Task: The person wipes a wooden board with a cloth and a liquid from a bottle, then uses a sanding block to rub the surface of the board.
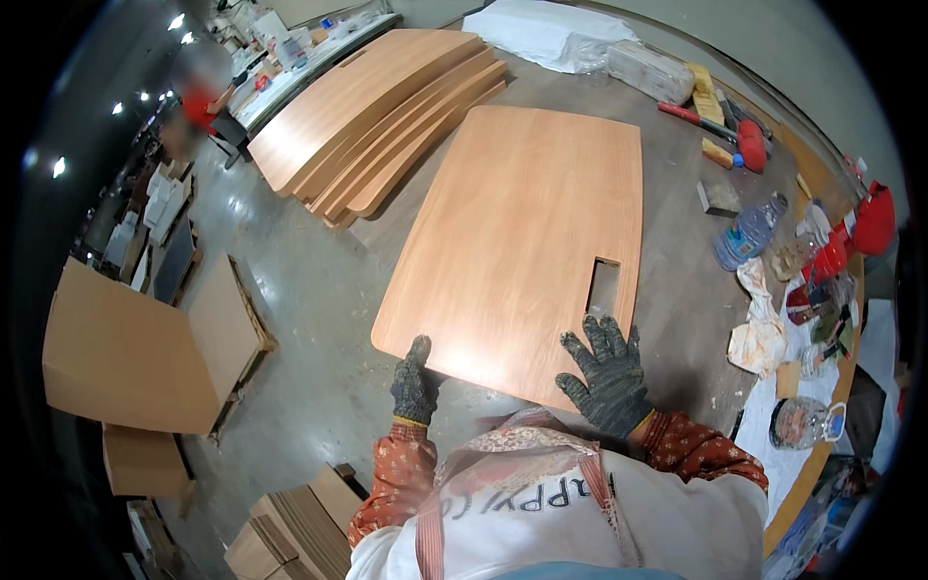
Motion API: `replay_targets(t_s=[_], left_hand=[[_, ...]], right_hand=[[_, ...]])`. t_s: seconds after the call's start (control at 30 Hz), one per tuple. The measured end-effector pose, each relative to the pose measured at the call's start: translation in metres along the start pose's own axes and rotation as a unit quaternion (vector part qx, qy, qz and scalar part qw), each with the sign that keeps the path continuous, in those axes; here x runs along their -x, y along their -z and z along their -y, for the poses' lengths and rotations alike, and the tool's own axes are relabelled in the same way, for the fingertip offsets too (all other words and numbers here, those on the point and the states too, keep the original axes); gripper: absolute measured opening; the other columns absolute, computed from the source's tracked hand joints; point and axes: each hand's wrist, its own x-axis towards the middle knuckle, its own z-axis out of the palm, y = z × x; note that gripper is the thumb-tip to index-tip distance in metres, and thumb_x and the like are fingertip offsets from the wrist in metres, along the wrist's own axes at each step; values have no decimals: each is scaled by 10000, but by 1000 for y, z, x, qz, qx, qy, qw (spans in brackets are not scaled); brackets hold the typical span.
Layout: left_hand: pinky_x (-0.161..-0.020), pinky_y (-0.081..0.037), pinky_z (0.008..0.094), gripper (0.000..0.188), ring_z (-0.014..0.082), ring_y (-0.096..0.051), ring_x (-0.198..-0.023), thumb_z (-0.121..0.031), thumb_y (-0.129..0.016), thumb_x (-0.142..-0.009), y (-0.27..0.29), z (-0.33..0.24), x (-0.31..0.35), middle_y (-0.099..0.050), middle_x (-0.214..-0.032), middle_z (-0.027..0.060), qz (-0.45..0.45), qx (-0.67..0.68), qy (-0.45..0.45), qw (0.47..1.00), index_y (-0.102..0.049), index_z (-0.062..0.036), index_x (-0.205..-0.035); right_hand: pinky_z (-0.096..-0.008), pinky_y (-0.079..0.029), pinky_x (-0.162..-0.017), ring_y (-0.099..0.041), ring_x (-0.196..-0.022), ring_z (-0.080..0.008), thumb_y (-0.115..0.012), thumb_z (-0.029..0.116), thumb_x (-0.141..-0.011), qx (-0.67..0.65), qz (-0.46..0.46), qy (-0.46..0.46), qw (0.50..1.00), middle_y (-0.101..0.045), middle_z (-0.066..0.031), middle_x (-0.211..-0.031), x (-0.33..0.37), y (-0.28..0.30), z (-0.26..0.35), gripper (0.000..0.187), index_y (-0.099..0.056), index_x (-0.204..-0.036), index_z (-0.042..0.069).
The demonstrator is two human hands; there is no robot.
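A flat wood-grain board [512,242] with rounded corners lies on the grey-brown worktable [681,319] in front of me. Near its right edge is a rectangular cutout [606,280]. Dark knitted work gloves cover both hands. At the board's near left corner, my left hand [414,391] grips the edge, its thumb on top and the other fingers hidden below. My right hand [614,382] rests flat on the near right part just below the cutout, fingers spread.
Similar boards [372,97] are stacked at the far left of the table. Along the right stand a plastic bottle [749,232], a crumpled cloth [759,333], a jug [800,422] and red-handled tools [691,118]. Cardboard [130,348] stands on the floor at left; a person [201,108] is beyond.
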Motion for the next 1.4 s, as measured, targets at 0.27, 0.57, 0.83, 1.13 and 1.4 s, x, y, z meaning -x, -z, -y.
replay_targets(t_s=[0.27,0.57,0.83,1.13,1.4], left_hand=[[-750,-594,437,614,297,-658,-953,-281,-703,-845,26,-33,-54,-607,-1131,195,36,-111,12,993,-444,63,-1282],[-778,-578,418,563,286,-649,-952,-226,-714,-839,51,-92,-111,-615,-1122,177,172,-63,100,978,-476,59,-1262],[-745,-494,317,585,175,-593,-839,-340,-807,-765,74,-136,-205,-644,-1040,104,43,-305,-102,946,-601,43,-1155],[-698,-482,302,385,144,-571,-766,-308,-734,-848,62,-139,-179,-664,-869,70,77,-329,-111,934,-665,38,-1001],[-659,-463,297,351,107,-543,-730,-326,-705,-868,60,-112,-168,-630,-785,20,13,-311,-132,941,-653,12,-945]], right_hand=[[-715,-179,-1049,-364,-1313,-436,-636,392,-793,47,-96,9,994,-440,-241,-1389,-2,-46,43,536,-610,-1241,98],[-688,-164,-1077,-332,-1326,-476,-630,337,-802,74,-78,-107,988,-381,-274,-1418,-29,-79,129,618,-507,-1336,51],[-460,-317,-1106,-391,-1311,-418,-618,212,-875,71,-162,-253,951,-347,-236,-1477,-90,-64,74,432,-574,-1289,98],[-428,-388,-1061,-414,-1290,-415,-625,90,-790,28,-145,-360,921,-306,-272,-1487,-119,-66,13,455,-644,-1231,199],[-435,-353,-1085,-402,-1304,-429,-646,35,-769,9,-209,-362,908,-340,-264,-1476,-76,-70,20,463,-647,-1217,150]])
